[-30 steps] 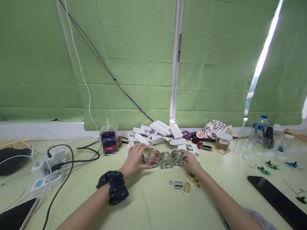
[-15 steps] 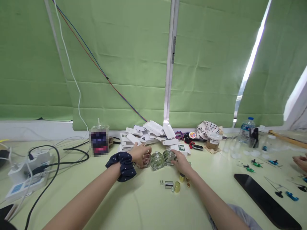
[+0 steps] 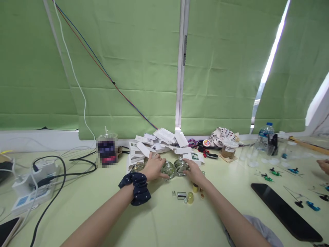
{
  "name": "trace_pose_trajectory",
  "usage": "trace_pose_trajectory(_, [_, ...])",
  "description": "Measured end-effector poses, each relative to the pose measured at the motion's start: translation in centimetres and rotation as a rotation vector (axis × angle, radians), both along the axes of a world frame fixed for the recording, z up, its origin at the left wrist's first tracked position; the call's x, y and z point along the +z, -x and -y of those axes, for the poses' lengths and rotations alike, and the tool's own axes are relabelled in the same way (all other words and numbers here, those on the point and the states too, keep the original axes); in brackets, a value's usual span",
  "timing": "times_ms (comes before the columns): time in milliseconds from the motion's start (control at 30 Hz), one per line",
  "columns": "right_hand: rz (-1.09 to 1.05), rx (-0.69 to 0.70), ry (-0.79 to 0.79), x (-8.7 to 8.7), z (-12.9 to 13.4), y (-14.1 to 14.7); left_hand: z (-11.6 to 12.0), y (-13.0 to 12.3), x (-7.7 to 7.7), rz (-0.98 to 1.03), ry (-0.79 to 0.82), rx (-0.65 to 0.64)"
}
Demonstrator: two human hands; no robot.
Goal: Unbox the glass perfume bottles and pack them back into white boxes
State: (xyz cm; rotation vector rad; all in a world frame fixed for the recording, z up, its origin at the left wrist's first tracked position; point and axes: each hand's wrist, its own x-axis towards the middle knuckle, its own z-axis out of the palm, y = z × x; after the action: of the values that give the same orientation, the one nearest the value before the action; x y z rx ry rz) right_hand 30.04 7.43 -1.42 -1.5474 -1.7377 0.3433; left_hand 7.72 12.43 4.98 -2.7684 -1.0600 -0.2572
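Three squat, ribbed glass bottles stand in a row before the pile of boxes. My left hand (image 3: pixel 153 167), with a dark dotted scrunchie (image 3: pixel 136 187) at its wrist, has its fingers and thumb around the left side of the middle glass bottle (image 3: pixel 168 169). My right hand (image 3: pixel 194 171) grips the right glass bottle (image 3: pixel 180 167) from its right side. Partly hidden behind my left hand is the left glass bottle (image 3: pixel 138 167). Nearer me lie a silver cylinder (image 3: pixel 181 195), a yellow rounded cap (image 3: pixel 190 198) and other small metal and clear parts.
White boxes (image 3: pixel 164 136) are heaped behind the bottles. At left are a cup (image 3: pixel 107 151) and a power strip (image 3: pixel 33 197) with cables. A long black slab (image 3: pixel 285 211), small coloured parts and a water bottle (image 3: pixel 266 137) are at right, with another person's hand (image 3: pixel 324 165) at the edge.
My left hand has let go of the left bottle, which now stands farther left, and has moved to the middle bottle. My right hand stays at the right bottle.
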Motion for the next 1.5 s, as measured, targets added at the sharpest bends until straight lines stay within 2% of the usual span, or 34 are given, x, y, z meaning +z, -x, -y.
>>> trace_pose_trajectory(167, [0.007,0.046,0.013,0.5,0.4,0.1,-0.7,-0.9,0.5,-0.021,0.019,0.006])
trace_pose_trajectory(367, [0.122,-0.006,0.116,1.4,1.1,-0.1,-0.5,-0.9,0.6,0.0,0.028,0.006])
trace_pose_trajectory(500, [0.143,-0.015,0.124,1.7,1.6,-0.7,0.8,0.5,0.2,0.105,-0.027,0.003])
trace_pose_trajectory(633, [0.097,-0.015,0.112,1.8,2.0,-1.2,1.4,3.6,-0.2,0.375,-0.167,0.018])
trace_pose_trajectory(700, [0.098,-0.007,0.107,1.7,2.1,-1.3,1.0,5.7,-0.3,0.543,-0.199,0.127])
trace_pose_trajectory(800, [0.103,-0.009,0.098,1.4,2.0,-1.3,-0.6,9.0,-0.6,0.816,-0.193,0.398])
trace_pose_trajectory(867, [0.087,-0.033,0.087,1.2,1.8,-1.4,-1.8,11.1,-1.3,0.898,-0.187,0.522])
trace_pose_trajectory(967, [0.059,-0.089,0.053,0.7,1.5,-1.8,-3.0,13.4,-3.1,0.979,-0.139,0.671])
trace_pose_trajectory(1067, [0.029,-0.122,0.007,0.4,1.2,-2.2,-3.5,14.6,-5.2,0.989,-0.073,0.745])
trace_pose_trajectory(1167, [-0.001,-0.137,-0.044,0.2,1.1,-2.5,-3.7,14.9,-6.5,0.942,-0.004,0.75])
trace_pose_trajectory(1333, [-0.023,-0.192,-0.096,0.5,1.4,-2.8,-3.9,14.6,-6.9,0.811,0.064,0.78])
trace_pose_trajectory(1500, [-0.052,-0.334,-0.154,1.1,2.0,-3.5,-3.9,14.3,-6.9,0.704,0.077,0.808])
